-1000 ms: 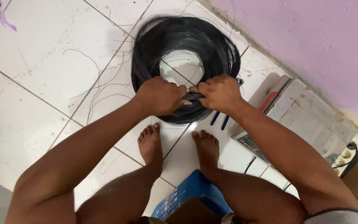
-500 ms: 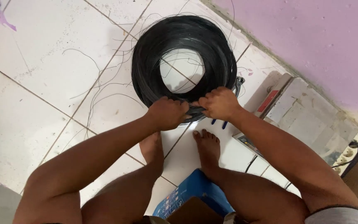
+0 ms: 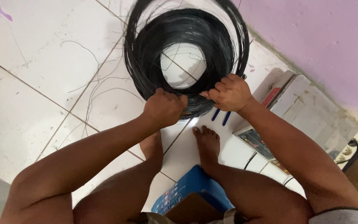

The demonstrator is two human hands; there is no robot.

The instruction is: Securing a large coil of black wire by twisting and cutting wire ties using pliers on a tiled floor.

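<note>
While both sets of fingers are curled shut around the near edge of the large black coil of thin wire (image 3: 187,54), the left hand (image 3: 164,108) and right hand (image 3: 228,93) sit side by side, knuckles up, almost touching. From them the coil spreads away across the white tiled floor (image 3: 42,62) toward the purple wall (image 3: 311,37), lying flat, both hands equally near. Loose wire strands (image 3: 92,83) trail left; blue-handled pliers (image 3: 221,116) lie beneath the right hand
</note>
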